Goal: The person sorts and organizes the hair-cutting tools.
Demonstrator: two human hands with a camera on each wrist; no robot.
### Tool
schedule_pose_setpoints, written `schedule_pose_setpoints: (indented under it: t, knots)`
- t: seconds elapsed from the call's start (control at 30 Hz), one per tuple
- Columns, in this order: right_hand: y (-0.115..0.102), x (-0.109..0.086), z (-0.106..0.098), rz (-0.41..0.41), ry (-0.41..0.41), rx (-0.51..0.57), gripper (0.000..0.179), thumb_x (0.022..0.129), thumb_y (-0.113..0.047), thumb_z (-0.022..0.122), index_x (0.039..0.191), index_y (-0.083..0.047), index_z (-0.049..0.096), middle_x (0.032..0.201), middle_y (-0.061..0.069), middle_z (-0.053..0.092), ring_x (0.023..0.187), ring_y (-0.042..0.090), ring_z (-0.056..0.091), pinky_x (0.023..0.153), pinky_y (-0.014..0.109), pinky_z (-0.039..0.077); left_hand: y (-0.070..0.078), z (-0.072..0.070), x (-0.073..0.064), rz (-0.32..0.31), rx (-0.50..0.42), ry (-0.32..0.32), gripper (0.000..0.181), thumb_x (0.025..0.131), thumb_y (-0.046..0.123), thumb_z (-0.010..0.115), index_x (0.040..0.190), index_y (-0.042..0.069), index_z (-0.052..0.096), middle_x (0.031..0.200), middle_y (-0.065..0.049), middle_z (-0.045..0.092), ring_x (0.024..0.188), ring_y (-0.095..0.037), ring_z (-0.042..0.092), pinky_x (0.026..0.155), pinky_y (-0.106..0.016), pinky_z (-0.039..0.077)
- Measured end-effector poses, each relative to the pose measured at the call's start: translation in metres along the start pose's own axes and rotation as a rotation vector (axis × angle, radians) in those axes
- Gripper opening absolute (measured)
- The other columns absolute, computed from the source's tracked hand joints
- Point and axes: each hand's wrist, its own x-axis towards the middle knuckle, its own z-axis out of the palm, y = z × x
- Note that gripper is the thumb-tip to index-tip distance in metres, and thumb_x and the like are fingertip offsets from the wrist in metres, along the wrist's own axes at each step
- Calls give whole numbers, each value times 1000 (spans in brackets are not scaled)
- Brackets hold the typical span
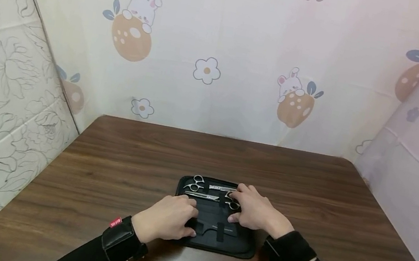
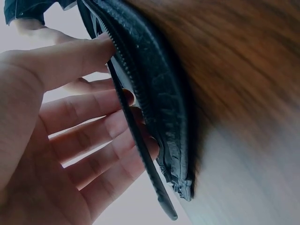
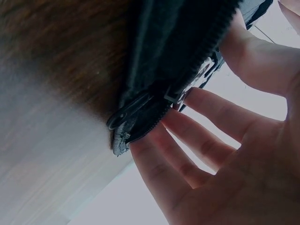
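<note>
An unfolded black zip case (image 1: pixel 237 249) lies on the table, holding two pairs of silver scissors. The upper scissors (image 1: pixel 220 188) have their finger rings at the left; the lower scissors (image 1: pixel 202 196) have theirs at the right. Below them a black comb (image 1: pixel 211 228) sits under a small strap. My left hand (image 1: pixel 172 217) rests on the case's left side, thumb at the zip and fingers loosely bent behind a thin black strip (image 2: pixel 140 143). My right hand (image 1: pixel 256 210) reaches over the right edge, its nearly straight fingers touching the case beside the lower scissors' rings.
The brown wooden table (image 1: pixel 127 149) extends around the case. A printed curtain (image 1: pixel 217 35) hangs behind it, with another floral sheet (image 1: pixel 0 114) at the left. In the right wrist view a zip pull (image 3: pixel 129 112) hangs near the case's corner.
</note>
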Motion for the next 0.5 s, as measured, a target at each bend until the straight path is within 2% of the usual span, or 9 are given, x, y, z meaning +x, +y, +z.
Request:
schedule_pose_setpoints:
  t: [0.5]
  knots:
    - [1,1,0,2,1,-3,55,84,-31,85,132,-10,66,113,0,53,108,23,48,80,50,49,6,1,4,1,8,-8,27,84,40,83,92,15,78,80,9,54,76,-10,54,66,-29,50]
